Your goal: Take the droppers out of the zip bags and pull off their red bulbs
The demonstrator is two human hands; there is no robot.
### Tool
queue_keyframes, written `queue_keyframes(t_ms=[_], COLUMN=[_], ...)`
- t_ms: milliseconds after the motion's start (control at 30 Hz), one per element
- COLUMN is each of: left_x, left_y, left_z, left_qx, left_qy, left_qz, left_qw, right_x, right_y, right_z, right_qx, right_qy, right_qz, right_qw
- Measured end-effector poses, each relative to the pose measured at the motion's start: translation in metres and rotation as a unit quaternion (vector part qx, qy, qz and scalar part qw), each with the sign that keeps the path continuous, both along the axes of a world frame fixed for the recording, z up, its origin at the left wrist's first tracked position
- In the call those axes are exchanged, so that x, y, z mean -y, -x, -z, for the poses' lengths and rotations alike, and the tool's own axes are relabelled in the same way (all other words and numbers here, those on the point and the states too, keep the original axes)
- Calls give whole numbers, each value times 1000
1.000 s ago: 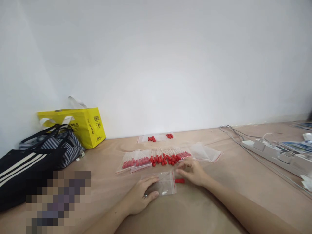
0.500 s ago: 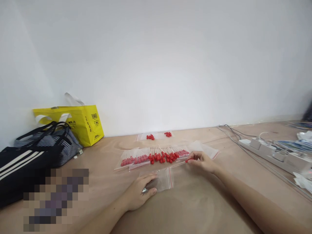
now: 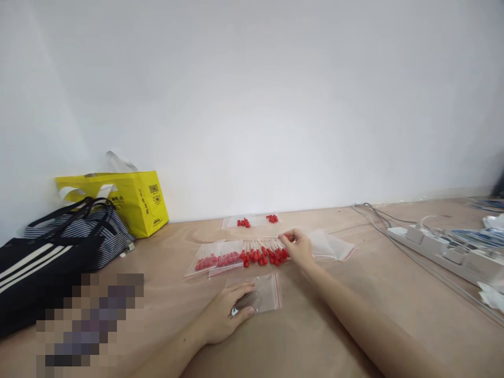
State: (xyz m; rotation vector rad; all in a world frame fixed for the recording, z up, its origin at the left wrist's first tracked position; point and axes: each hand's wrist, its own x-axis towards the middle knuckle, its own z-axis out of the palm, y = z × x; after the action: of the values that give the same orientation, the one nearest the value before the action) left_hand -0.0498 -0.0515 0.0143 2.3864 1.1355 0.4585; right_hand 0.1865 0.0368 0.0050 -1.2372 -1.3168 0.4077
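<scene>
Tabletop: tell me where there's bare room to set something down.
Bare tabletop shows between left forearm and right forearm, between right forearm and power strip, and between yellow bag and farthest zip bag. Crowded: the middle, with red-headed sticks, and the left, with the black bag.

zip-lock bag: clear thin plastic, glossy. tabletop: brown, smooth, faint sheen, wood-like. wall: matt, smooth. power strip: white hard plastic. striped bag: looks like cloth, matt.
</scene>
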Motion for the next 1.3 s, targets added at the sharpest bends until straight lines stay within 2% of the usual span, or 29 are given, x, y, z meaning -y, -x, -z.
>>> queue_keyframes(t_ms=[67, 133, 200, 267, 467, 600, 800, 1000, 1067, 1167, 1200, 1233, 1267, 1300], left_x=[0, 1, 1, 2, 2, 4, 5, 4, 5, 4, 4, 3, 3, 2], left_y=[0, -1, -2, -2, -1, -2, -4, -2, -1, 0, 1, 1, 2, 2], left_z=[-1, -2, -4, -5, -4, -5, -2, 0, -1, -1, 0, 1, 2, 3], left_qx=[0, -4, -10, -15, -25, -28, -21, -30, -31, -22, -17, -13, -11, -11], left_qy=[-2, -2, -1, -1, -4, -8, -3, -15, -26, -59, -72, -82, -88, -87], left_qz=[0, -1, 0, 2, 4, 3, 7, 18, 23, 11, 0, -9, -16, -19], left_qw=[1000, 1000, 1000, 1000, 1000, 1000, 1000, 999, 999, 998, 997, 997, 996, 996], right_x=[5, 11, 17, 22, 39, 61, 83, 86, 83, 68, 61, 54, 47, 41], right_y=[19, 33, 40, 40, 18, 8, 14, 23, 22, 7, -3, -16, -31, -47], right_z=[6, 10, 11, 10, 9, 11, 7, 11, 15, 16, 15, 12, 8, 5], right_qx=[32, 119, 214, 272, 289, 287, 309, 300, 273, 151, 102, 63, 29, 13], right_qy=[-7, -4, 10, 20, 26, 71, 161, 199, 167, 71, 49, 41, 46, 52], right_qz=[17, 52, 75, 66, 39, -9, -68, -78, -100, -147, -137, -80, 9, 61], right_qw=[999, 992, 974, 960, 956, 955, 935, 930, 942, 975, 984, 994, 998, 997])
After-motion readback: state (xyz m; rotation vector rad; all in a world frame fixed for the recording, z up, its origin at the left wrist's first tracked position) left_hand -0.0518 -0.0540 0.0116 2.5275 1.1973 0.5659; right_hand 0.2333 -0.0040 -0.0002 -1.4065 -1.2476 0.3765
